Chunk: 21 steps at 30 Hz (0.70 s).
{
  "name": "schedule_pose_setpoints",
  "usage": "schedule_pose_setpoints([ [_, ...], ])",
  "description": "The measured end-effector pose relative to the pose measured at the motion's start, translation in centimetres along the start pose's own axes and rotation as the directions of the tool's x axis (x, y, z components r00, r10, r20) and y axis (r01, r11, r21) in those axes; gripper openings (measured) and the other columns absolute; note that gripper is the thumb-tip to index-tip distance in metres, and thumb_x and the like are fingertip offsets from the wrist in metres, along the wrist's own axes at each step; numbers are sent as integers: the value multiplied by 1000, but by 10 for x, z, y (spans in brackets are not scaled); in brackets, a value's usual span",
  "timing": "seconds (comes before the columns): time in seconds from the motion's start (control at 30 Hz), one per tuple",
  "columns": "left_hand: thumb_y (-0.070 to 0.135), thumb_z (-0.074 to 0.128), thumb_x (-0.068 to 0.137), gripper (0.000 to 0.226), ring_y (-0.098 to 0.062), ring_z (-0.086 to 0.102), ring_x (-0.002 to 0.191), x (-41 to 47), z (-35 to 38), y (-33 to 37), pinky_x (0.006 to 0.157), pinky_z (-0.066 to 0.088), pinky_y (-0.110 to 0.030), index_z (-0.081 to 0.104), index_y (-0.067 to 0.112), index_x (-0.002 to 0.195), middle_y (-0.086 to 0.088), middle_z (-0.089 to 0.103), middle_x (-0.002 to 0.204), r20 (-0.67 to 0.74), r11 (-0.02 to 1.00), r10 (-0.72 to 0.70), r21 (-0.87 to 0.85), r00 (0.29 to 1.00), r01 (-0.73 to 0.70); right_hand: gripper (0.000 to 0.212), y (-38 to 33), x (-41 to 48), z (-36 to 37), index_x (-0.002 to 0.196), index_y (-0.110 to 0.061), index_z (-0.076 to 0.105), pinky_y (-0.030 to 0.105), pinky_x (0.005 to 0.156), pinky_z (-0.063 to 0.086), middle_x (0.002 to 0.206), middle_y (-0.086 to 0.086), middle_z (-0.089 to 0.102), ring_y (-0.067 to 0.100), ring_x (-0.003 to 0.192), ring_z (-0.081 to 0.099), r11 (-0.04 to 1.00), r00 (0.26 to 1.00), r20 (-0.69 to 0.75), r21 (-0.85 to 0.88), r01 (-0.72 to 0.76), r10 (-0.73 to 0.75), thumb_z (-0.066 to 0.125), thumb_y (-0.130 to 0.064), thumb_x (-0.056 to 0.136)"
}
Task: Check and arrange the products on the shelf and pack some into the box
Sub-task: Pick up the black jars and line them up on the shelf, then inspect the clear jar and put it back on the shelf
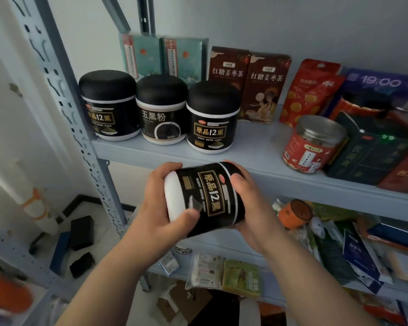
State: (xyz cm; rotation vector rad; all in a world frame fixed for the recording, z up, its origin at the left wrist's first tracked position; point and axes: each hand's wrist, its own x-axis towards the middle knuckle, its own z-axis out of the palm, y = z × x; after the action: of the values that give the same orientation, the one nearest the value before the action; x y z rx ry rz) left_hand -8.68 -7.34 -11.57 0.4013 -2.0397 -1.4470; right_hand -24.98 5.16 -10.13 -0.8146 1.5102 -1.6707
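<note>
A grey upright (64,90) at the frame's left carries the shelf (257,158). Along it, left to right, stand three black-lidded tubs (162,109), teal boxes (139,55) behind them, brown boxes (247,83), a red pouch (308,90), a clear can (313,144) and a dark green box (372,151). At centre, before the shelf edge, the left hand (160,208) grips the white base of the jar (207,198) and the right hand (252,208) wraps its lid end. The jar lies sideways, black with white bands and gold lettering. Packets (240,276) crowd the lower right.
</note>
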Motion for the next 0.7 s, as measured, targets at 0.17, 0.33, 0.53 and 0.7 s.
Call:
schedule_pose_setpoints([
  [0.17, 47, 78, 76, 89, -36, 58, 121, 18, 32, 3, 88, 58, -54, 25, 28, 145, -17, 42, 139, -6, 990, 141, -27, 990, -141, 61, -36, 5, -35, 129, -44, 61, 60, 87, 59, 123, 2, 72, 30, 111, 72, 1000, 1000, 2, -27, -5, 5, 74, -54, 71],
  [0.33, 64, 55, 91, 69, -30, 54, 128, 43, 23, 35, 98, 52, -45, 38, 28, 146, -8, 45, 141, 47, 899, 351, 264, 935, -350, 69, -80, -11, -51, 133, -51, 55, 31, 86, 61, 124, -24, 65, 5, 114, 67, 911, 958, 36, -300, 281, -284, 74, -54, 67],
  [0.53, 60, 40, 99, 70, -20, 19, 154, 88, 19, 62, 122, 24, -40, 29, 24, 158, -3, 27, 163, -9, 672, 426, 673, 905, -309, 75, -147, 10, -80, 131, -71, 38, 26, 98, 45, 134, -39, 40, -12, 124, 42, 395, 885, 232, -828, 397, -404, 68, -71, 62],
  [0.7, 67, 35, 94, 83, -38, 3, 156, 127, 29, 62, 124, 12, -58, 19, 22, 163, -11, 17, 169, 120, 397, 400, 871, 909, -289, 84, -165, 47, -85, 143, -55, 37, 22, 93, 42, 145, -22, 39, 0, 128, 39, 122, 914, 275, -939, 322, -297, 76, -64, 70],
])
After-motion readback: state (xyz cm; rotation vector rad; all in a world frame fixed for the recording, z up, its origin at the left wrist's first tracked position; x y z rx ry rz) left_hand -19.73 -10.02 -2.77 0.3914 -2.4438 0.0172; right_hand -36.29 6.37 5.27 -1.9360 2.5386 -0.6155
